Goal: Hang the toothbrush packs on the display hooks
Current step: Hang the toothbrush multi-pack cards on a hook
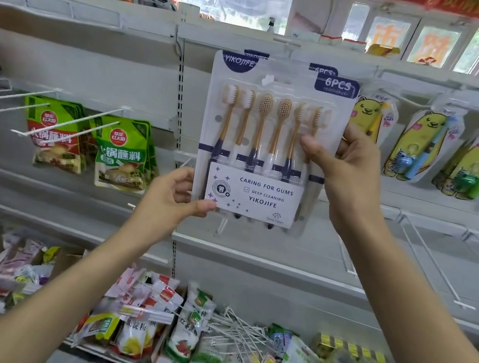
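A white pack of several brown-handled toothbrushes (pixel 266 129), labelled 6PCS, is held up in front of the shelf wall. My left hand (pixel 173 196) pinches its lower left corner, thumb on the label card. My right hand (pixel 346 172) grips its right edge, thumb across the front. The tops of more packs of the same kind (pixel 323 69) peek out behind it; I cannot tell whether they hang or are held. A display hook's top plate (pixel 286 44) shows above the pack; its prong is hidden behind the pack.
Yellow bear children's toothbrush packs (pixel 417 145) hang to the right. Green sauce pouches (pixel 121 151) hang at left behind empty white hooks (pixel 66 124). More bare hooks (pixel 432 256) jut out lower right. Loose hooks (pixel 240 330) and snack bags (pixel 151 308) fill the bottom shelf.
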### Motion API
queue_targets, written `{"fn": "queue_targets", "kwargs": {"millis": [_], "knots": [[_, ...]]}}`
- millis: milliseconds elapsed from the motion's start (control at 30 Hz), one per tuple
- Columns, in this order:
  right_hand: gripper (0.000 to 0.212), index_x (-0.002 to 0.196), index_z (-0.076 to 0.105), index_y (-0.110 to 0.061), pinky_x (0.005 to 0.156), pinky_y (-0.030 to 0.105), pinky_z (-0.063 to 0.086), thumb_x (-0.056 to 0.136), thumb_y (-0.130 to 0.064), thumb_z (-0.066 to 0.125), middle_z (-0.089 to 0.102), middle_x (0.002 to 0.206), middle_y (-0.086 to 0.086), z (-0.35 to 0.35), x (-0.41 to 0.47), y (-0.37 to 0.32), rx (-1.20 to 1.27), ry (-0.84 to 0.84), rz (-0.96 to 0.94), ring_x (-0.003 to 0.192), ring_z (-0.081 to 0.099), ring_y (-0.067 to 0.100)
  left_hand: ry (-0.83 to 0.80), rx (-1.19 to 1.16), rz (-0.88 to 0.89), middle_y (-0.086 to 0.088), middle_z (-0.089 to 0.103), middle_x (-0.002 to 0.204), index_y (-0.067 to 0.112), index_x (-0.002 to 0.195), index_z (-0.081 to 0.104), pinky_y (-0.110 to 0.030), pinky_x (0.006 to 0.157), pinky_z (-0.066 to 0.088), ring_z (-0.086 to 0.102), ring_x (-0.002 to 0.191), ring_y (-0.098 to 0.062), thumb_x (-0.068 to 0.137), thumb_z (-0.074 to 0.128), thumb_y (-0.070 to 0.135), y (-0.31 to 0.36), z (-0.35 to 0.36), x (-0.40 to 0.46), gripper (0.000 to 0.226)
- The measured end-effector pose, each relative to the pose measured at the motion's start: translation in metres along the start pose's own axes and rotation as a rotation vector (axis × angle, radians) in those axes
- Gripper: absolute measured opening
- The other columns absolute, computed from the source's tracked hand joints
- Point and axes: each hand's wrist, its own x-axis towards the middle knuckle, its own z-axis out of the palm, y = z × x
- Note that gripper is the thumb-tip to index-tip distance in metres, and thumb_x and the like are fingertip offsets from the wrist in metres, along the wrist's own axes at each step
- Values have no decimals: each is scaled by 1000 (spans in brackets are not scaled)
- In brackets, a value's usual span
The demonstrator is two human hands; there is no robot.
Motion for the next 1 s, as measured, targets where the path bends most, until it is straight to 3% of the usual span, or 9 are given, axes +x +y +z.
{"fn": "queue_targets", "kwargs": {"millis": [100, 433, 633, 1000], "knots": [[31, 118, 65, -2, 89, 40, 60, 88, -6, 72, 75, 110, 8, 1, 11, 2, 8, 6, 10, 100, 73, 20, 7, 6, 5, 0, 76, 105, 17, 113, 63, -36, 73, 63, 74, 90, -23, 79, 76, 1, 1, 1, 11, 40], [31, 118, 65, -4, 88, 39, 60, 88, -5, 73, 75, 110, 7, 4, 39, 17, 13, 27, 6, 101, 73, 18, 26, 23, 20, 0, 76, 106, 18, 116, 62, -33, 72, 63, 75, 89, -21, 78, 76, 3, -3, 0, 37, 43], [29, 116, 67, -5, 88, 43, 60, 88, -7, 72, 75, 109, 8, 3, 61, 36, -18, 33, 46, 99, 74, 19, 21, 52, -10, -3, 75, 108, 8, 124, 59, -33, 71, 63, 75, 88, -20, 81, 75, 3, -11, 4, 59, 46], [32, 112, 70, -13, 87, 48, 59, 82, -24, 74, 76, 105, 2, 0, 106, 64, -201, 5, 31, 98, 73, 18, -2, 84, -90, -2, 75, 106, 10, 123, 57, -42, 66, 63, 75, 90, -23, 85, 73, 3, -26, 17, 111, 42]]}}
